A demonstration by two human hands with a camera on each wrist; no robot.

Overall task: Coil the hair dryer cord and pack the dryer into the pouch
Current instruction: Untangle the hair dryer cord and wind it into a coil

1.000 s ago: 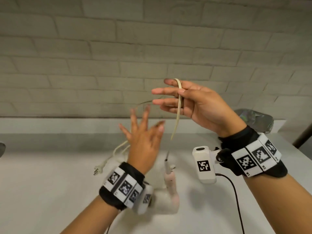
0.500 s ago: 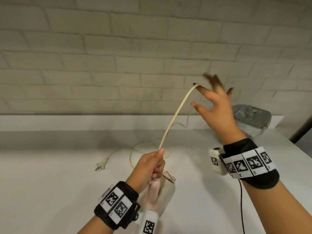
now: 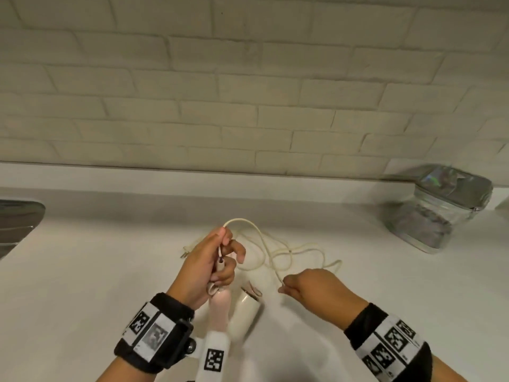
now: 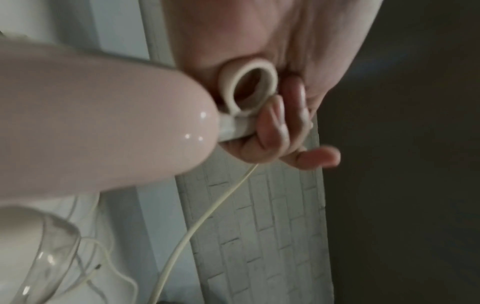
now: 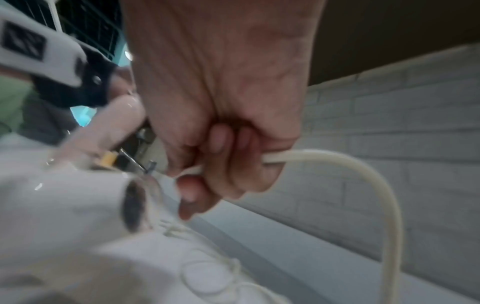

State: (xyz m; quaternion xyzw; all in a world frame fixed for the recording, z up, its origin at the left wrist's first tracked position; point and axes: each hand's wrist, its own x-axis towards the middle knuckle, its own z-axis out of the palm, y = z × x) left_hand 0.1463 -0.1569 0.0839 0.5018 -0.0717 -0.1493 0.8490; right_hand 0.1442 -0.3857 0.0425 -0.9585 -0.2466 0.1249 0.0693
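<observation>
Now your right hand (image 3: 308,285), dropped from high, pinches cord (image 3: 264,244) low; left hand (image 3: 209,260) fingers curled, gripping cord base at dryer (image 3: 234,307). First loop forming; pouch (image 3: 440,205) untouched.

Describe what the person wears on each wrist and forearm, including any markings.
Both forearms are bare, with no sleeves. Each wrist carries a black fabric band faced with white tiles printed with black square codes. A white camera block bearing one such code hangs off the left band.

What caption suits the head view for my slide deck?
Left hand and right hand gather the dryer cord.
</observation>
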